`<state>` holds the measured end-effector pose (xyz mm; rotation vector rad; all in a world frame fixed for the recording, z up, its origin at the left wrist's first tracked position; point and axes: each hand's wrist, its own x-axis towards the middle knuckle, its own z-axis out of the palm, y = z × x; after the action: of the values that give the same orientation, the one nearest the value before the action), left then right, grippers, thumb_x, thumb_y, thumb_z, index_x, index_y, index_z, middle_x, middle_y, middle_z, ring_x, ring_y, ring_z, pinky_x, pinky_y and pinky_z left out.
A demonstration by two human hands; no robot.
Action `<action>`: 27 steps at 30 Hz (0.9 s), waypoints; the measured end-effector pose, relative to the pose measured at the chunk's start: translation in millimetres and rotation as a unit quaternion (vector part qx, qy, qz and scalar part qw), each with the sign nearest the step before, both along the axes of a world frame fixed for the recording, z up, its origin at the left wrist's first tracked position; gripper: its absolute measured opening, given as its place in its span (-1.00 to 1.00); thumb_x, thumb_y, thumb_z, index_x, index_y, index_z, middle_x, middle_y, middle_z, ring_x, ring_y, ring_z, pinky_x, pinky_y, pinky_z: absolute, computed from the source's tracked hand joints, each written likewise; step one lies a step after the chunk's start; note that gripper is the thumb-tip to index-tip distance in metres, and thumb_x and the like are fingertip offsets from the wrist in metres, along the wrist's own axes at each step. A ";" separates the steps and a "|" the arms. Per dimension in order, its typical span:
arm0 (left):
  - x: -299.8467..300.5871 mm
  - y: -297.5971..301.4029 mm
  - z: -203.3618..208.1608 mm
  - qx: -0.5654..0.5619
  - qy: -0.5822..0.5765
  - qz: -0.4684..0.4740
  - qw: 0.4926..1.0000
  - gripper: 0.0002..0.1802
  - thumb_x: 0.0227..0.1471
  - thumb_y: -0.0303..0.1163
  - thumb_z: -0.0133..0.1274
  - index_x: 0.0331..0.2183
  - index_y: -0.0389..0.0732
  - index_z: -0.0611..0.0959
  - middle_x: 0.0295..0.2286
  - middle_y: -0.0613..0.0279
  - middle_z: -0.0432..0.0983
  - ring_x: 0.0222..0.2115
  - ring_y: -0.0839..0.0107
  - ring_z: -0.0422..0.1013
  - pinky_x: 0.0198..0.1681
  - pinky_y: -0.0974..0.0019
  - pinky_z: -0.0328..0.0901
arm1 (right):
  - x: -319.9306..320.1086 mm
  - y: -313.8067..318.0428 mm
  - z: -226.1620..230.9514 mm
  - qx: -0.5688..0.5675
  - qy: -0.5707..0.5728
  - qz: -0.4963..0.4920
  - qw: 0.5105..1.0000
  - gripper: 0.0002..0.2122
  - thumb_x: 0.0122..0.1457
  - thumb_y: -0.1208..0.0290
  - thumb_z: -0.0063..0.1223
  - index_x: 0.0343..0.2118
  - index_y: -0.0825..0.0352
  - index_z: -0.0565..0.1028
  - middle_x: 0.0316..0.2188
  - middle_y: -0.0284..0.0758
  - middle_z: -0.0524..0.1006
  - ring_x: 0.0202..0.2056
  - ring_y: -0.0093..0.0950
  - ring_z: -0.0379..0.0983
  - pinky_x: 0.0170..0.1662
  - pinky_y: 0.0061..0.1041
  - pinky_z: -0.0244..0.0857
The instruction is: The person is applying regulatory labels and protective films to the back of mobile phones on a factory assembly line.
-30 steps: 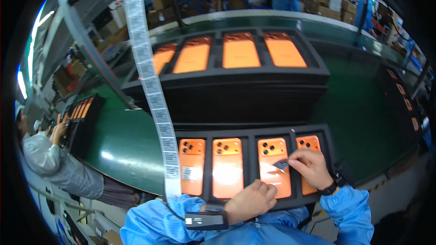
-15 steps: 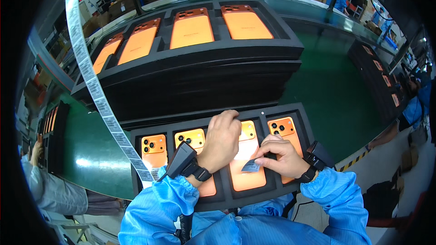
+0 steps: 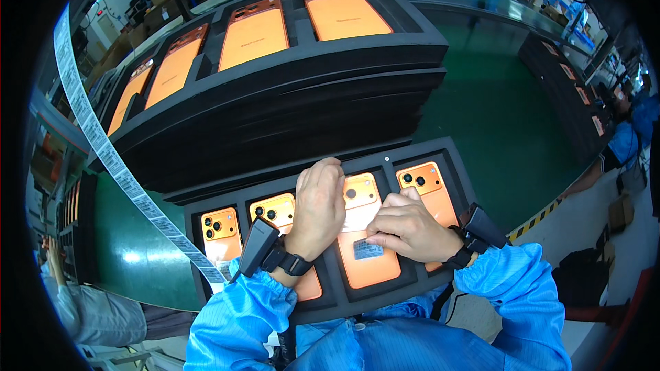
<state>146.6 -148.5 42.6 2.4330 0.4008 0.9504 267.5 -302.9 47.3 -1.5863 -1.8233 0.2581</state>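
Observation:
In a black foam tray before me lie several orange phones, camera side up. My right hand is closed over the third phone from the left, thumb and fingertips at the upper right edge of a small silvery printed label. That label lies against the phone's back. My left hand is curled beside this phone's upper left edge, fingers together and tips hidden. Under it, the second phone is partly covered. The rightmost phone sits partly behind my right hand.
A stack of black foam trays stands behind, its top tray holding orange phones. A long strip of printed labels hangs at the left. The green worktop carries more trays at right and left. Other people sit at both sides.
The label, lifted and tilted in my right fingers before, now lies on the third phone's back. My left hand stays near the phone's upper left. The whole view has shifted slightly.

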 end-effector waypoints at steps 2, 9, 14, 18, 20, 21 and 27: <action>0.1 -0.6 0.5 0.000 0.002 0.000 1.000 -0.96 0.02 -0.62 -0.06 -0.40 -0.29 0.44 -0.27 -0.02 0.44 -0.25 0.04 0.38 -0.11 0.14 0.23 | 0.4 -0.1 -0.2 -0.001 0.002 0.003 1.000 -0.89 0.04 0.28 0.15 -0.49 0.18 0.53 -0.55 -0.53 0.47 -0.38 -0.51 0.30 -0.21 -0.40 -0.01; -1.3 -1.7 2.9 -0.011 0.012 0.001 1.000 -0.96 0.01 -0.62 -0.06 -0.39 -0.33 0.45 -0.25 -0.05 0.43 -0.25 0.01 0.36 -0.12 0.11 0.24 | 1.4 1.5 0.0 -0.010 0.000 0.006 1.000 -0.89 0.03 0.29 0.16 -0.50 0.18 0.52 -0.56 -0.53 0.46 -0.37 -0.50 0.30 -0.18 -0.38 0.00; -1.0 -2.1 2.2 -0.011 0.009 -0.003 1.000 -0.95 0.01 -0.62 -0.06 -0.38 -0.34 0.45 -0.25 -0.06 0.43 -0.25 0.01 0.35 -0.12 0.11 0.24 | 2.7 1.6 1.4 -0.025 -0.015 0.010 1.000 -0.86 0.08 0.26 0.13 -0.48 0.20 0.55 -0.53 -0.53 0.52 -0.34 -0.53 0.31 -0.17 -0.42 -0.03; -1.3 -2.4 2.3 -0.009 0.016 -0.004 1.000 -0.95 0.01 -0.62 -0.06 -0.38 -0.34 0.45 -0.25 -0.07 0.43 -0.24 0.01 0.35 -0.11 0.10 0.24 | 1.9 1.1 0.9 -0.027 -0.012 0.007 1.000 -0.86 0.08 0.26 0.13 -0.49 0.20 0.55 -0.53 -0.53 0.52 -0.35 -0.53 0.31 -0.17 -0.42 -0.03; -1.4 -2.4 1.9 -0.011 0.016 -0.003 1.000 -0.95 0.01 -0.62 -0.06 -0.38 -0.34 0.45 -0.25 -0.07 0.43 -0.24 0.01 0.35 -0.11 0.10 0.24 | 1.0 2.0 -0.3 -0.010 0.000 0.006 1.000 -0.88 0.03 0.28 0.15 -0.52 0.17 0.51 -0.56 -0.53 0.45 -0.36 -0.49 0.30 -0.16 -0.36 0.00; -1.3 -2.1 1.2 -0.013 0.016 -0.003 1.000 -0.95 0.01 -0.62 -0.06 -0.38 -0.34 0.45 -0.24 -0.07 0.42 -0.24 0.01 0.35 -0.11 0.10 0.24 | 1.0 2.5 -0.3 -0.011 -0.001 0.005 1.000 -0.88 0.03 0.28 0.15 -0.52 0.17 0.51 -0.56 -0.53 0.45 -0.36 -0.49 0.30 -0.16 -0.36 0.00; -0.6 -2.6 2.9 -0.017 0.013 0.000 1.000 -0.98 0.04 -0.60 -0.07 -0.40 -0.29 0.43 -0.24 -0.03 0.43 -0.24 0.04 0.35 -0.13 0.14 0.23 | 2.3 2.3 3.6 -0.019 -0.021 0.011 1.000 -0.87 0.06 0.27 0.15 -0.49 0.19 0.55 -0.54 -0.54 0.51 -0.36 -0.53 0.31 -0.18 -0.42 -0.03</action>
<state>146.0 -151.1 45.5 2.4163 0.4221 0.9045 269.8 -300.5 50.9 -1.6097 -1.8784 0.2729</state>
